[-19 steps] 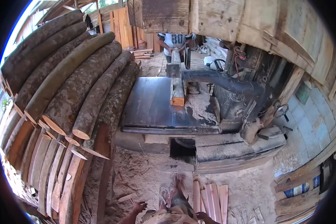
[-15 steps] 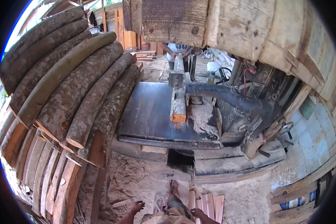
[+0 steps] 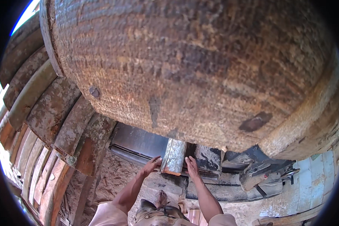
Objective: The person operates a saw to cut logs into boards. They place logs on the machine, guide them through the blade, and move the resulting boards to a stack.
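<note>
A short length of log (image 3: pixel 175 155) with pale, patchy bark lies on the dark metal saw table (image 3: pixel 139 140). Its cut orange end juts past the table's near edge toward me. My left hand (image 3: pixel 153 165) is just left of the log, fingers stretched out and apart. On the other side, my right hand (image 3: pixel 192 166) is raised close to the bark with its fingers spread. Both hands look open; whether any fingertip touches the log I cannot tell. The log's far end is hidden behind a big wooden board.
A large rough wooden board (image 3: pixel 184 75) with nail heads fills the upper view, close overhead. Bark-covered logs (image 3: pixel 52 105) are stacked at the left, above split slabs (image 3: pixel 34 165). Sawdust covers the ground (image 3: pixel 118 169). A handwheel (image 3: pixel 290 173) sits at the right.
The log has come toward me past the table's near edge. Both my hands have risen from my sides to either side of it. The overhead board now hides the saw head and the other person.
</note>
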`<state>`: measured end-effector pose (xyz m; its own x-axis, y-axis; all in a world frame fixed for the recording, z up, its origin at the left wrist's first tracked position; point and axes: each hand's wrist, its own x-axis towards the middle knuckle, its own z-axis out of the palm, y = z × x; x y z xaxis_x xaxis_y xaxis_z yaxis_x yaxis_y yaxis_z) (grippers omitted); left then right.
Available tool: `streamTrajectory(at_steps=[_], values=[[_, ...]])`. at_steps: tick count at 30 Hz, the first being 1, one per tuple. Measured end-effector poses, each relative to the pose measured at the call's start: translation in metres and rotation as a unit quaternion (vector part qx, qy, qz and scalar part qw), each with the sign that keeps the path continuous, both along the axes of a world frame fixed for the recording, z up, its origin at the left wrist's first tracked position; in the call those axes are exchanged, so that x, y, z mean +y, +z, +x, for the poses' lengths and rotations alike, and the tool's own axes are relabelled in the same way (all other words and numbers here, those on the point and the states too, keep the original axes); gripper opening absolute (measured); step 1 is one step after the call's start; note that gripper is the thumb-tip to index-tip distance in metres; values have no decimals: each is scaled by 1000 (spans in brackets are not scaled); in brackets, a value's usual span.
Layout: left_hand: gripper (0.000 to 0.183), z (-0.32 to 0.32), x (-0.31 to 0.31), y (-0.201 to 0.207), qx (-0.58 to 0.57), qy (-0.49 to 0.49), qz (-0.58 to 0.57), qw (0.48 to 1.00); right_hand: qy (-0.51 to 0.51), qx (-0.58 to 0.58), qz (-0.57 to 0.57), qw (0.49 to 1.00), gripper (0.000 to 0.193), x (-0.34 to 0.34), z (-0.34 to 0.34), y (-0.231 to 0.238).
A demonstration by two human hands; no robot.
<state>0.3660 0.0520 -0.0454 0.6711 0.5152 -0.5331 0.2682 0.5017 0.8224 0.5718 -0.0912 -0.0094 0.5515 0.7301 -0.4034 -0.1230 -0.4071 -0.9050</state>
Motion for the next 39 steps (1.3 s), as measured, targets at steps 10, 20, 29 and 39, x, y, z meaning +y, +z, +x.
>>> streamTrajectory(at_steps=[10,20,29,39], values=[[75,-81,-100,2,-87,-74,-157,981,51,174,8,983,92,-104,-122,-13],[79,-192,-213,1,-76,-110,-161,978,28,155,47,986,101,-221,-234,-22],[79,-282,-328,-13,-91,-97,-183,974,50,16,130,990,97,-333,-322,-29],[71,-381,-432,-20,-89,-104,-184,973,31,13,79,996,108,-440,-424,-59]])
